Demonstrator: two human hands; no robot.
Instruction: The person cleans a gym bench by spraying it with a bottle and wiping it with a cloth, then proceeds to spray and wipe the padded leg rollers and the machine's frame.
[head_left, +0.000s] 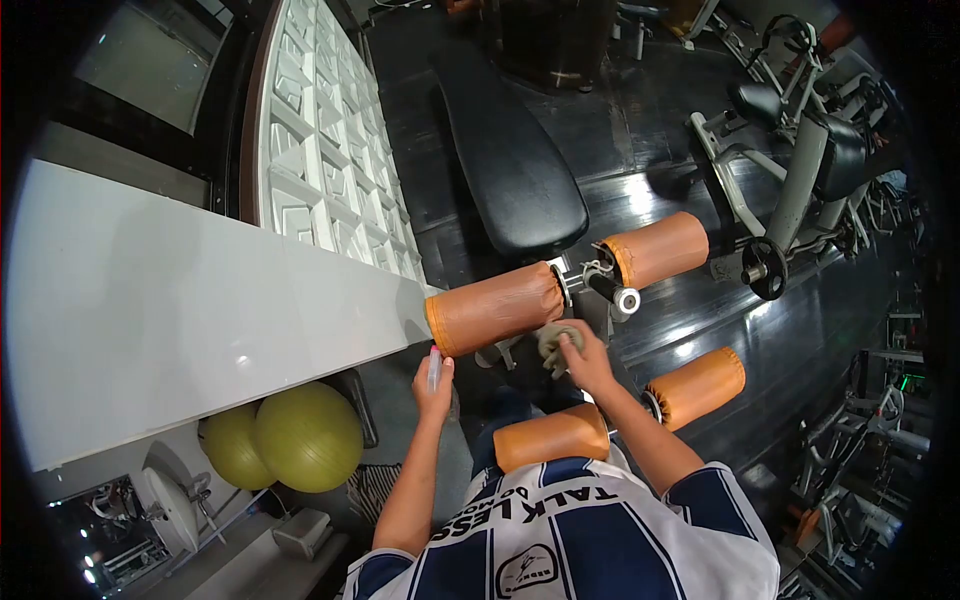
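Observation:
In my left hand [432, 388] is a small clear bottle [434, 370] with a pink top, held upright just below the near end of an orange-brown padded roller [497, 308]. My right hand [588, 356] grips a crumpled grey-green cloth [556, 345], close under the roller's other end. Beside that hand a metal post with a black sleeve [612, 296] sticks out between this roller and a second padded roller [660, 248]. Two more orange rollers, one near my lap [551, 438] and one at the right [697, 388], sit lower on the same bench.
A long black bench pad [520, 170] stretches away from the rollers. On the left runs a white ledge [200, 310] beside a white patterned panel [335, 150]. Green exercise balls [308, 437] lie below the ledge. A weight machine [790, 190] stands at the right on the dark floor.

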